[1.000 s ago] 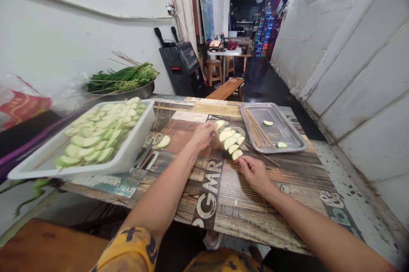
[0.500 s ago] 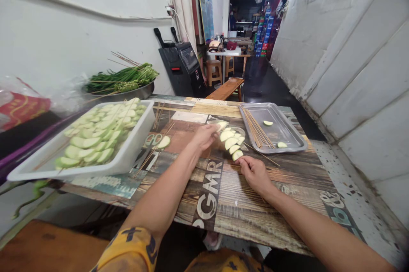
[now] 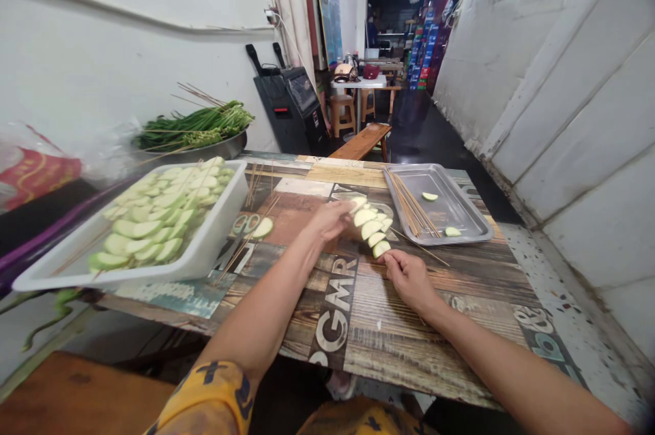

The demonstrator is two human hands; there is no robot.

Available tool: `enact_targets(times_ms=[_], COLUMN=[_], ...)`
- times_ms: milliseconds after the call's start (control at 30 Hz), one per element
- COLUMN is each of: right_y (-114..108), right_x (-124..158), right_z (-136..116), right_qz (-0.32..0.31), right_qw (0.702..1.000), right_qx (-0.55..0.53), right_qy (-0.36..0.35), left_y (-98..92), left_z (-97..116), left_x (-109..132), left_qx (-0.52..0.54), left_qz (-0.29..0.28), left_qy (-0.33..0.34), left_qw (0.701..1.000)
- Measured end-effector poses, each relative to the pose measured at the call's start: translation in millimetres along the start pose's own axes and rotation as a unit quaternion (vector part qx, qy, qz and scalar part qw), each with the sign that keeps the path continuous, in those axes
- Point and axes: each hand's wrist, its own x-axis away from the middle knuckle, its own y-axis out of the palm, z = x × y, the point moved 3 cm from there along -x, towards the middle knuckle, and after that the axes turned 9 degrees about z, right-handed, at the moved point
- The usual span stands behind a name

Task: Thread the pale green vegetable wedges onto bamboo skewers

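Observation:
A row of pale green vegetable slices (image 3: 372,229) is threaded on a skewer over the table's middle. My right hand (image 3: 406,277) pinches the skewer's near end, just below the lowest slice. At the far end of the row, my left hand (image 3: 332,219) has its fingers closed on a slice (image 3: 357,203). Behind the row sits a clear dish (image 3: 381,208) with slices, partly hidden. To the right, a metal tray (image 3: 463,206) holds bamboo skewers (image 3: 409,206) and two loose slices. One skewer lies on the table beside the tray.
A white bin (image 3: 217,230) heaped with slices stands at the left. Scissors (image 3: 238,234), a slice (image 3: 263,228) and skewers lie beside it. Behind is a bowl (image 3: 230,145) of green vegetables. A black speaker (image 3: 291,108) and a wooden bench (image 3: 361,142) are beyond the table.
My left hand has shifted slightly, with its fingers closer around the slice at the far end. The right hand is almost unmoved.

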Motion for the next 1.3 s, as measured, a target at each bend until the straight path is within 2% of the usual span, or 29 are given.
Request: enact_targets(times_ms=[267,533,767,967,1300], right_y=[1,1,1,1,3], right_x=[1,-3,-1,2,-1], right_z=[4,3,0,-3,-2], right_qz=[-0.003,-0.001,-0.005,-0.020,-0.014], right_qw=[1.000,0.998,1.000,0.998,0.999], right_qx=[-0.014,-0.055,-0.020,0.014,0.011], right_qy=[0.009,0.026,-0.023,-0.054,-0.030], left_y=[0.6,4.5,12.1,16.1,17.4], left_z=[-1,-2,-12,-14,-15], left_x=[0,2,4,8,6], left_qx=[-0.012,0.026,0.053,0.060,0.063], left_qz=[0.003,0.015,-0.017,0.022,0.020], left_qy=[-0.006,-0.057,-0.041,-0.046,-0.021], left_qw=[1.000,0.998,0.998,0.997,0.998])
